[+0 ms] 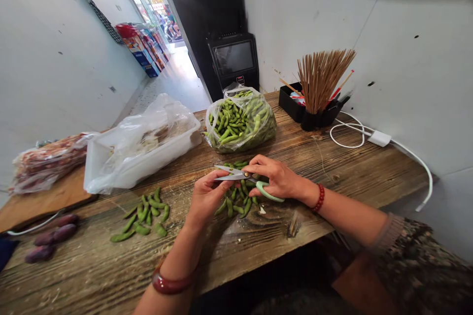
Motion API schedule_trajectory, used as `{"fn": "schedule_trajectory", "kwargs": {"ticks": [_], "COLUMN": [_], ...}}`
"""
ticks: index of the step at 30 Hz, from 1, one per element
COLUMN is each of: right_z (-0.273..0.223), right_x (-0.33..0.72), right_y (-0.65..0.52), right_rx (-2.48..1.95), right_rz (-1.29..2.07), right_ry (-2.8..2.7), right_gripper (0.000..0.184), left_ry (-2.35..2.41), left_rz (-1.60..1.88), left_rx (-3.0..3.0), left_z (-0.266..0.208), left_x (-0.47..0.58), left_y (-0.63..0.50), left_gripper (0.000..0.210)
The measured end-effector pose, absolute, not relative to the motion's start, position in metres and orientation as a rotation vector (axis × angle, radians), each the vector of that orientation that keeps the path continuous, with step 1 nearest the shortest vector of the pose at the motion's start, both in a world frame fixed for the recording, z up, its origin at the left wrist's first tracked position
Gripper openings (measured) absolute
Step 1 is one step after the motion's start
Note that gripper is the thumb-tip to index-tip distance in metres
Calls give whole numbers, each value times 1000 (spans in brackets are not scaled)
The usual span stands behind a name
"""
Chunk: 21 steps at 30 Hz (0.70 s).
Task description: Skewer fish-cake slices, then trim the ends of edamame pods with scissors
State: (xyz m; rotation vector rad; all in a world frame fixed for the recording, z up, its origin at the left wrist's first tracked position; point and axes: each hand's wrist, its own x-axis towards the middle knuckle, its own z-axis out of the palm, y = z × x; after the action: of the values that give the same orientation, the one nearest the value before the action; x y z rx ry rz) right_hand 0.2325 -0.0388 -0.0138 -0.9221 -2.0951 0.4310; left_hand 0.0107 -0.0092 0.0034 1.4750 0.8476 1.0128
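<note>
A pair of scissors (pixel 242 175) with pale green handles is in my right hand (pixel 275 175), its blades slightly apart and pointing left. My left hand (pixel 210 192) is closed in a pinch right at the blades; what sits between its fingertips is hidden. Beneath both hands lies a loose pile of green edamame pods (pixel 236 204) on the wooden table. To the left of my left hand is a smaller heap of edamame pods (pixel 146 214). Just beyond my hands stands an open clear plastic bag (pixel 240 120) full of pods.
A white plastic tub (pixel 121 170) draped with clear film stands left, beside a bagged reddish food (pixel 48 160) on a cutting board (pixel 55 199). Purple oblong items (pixel 55 236) lie in front. At right are a black holder of wooden sticks (pixel 321 83) and a white cable (pixel 406 145).
</note>
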Motion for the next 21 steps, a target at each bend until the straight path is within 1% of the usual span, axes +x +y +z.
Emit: {"fn": "schedule_trajectory", "kwargs": {"ticks": [7,13,18,21], "right_z": [-18,-18,-22,-25], "right_x": [230,229,234,238], "right_y": [-40,-41,-32,-27], "right_rx": [-908,-949,-978,-973], "right_rz": [389,404,340,311], "right_ry": [-2088,-2094,-1886,-1814], "right_gripper": [49,43,44,44], "left_ry": [840,873,919,1046], "left_rz": [999,950,943,975], "left_rx": [1508,1496,1336,1352], "left_z": [5,11,11,6], "left_x": [10,12,6,-3], "left_y": [-10,-13,-4,5], "left_gripper": [8,13,16,18]}}
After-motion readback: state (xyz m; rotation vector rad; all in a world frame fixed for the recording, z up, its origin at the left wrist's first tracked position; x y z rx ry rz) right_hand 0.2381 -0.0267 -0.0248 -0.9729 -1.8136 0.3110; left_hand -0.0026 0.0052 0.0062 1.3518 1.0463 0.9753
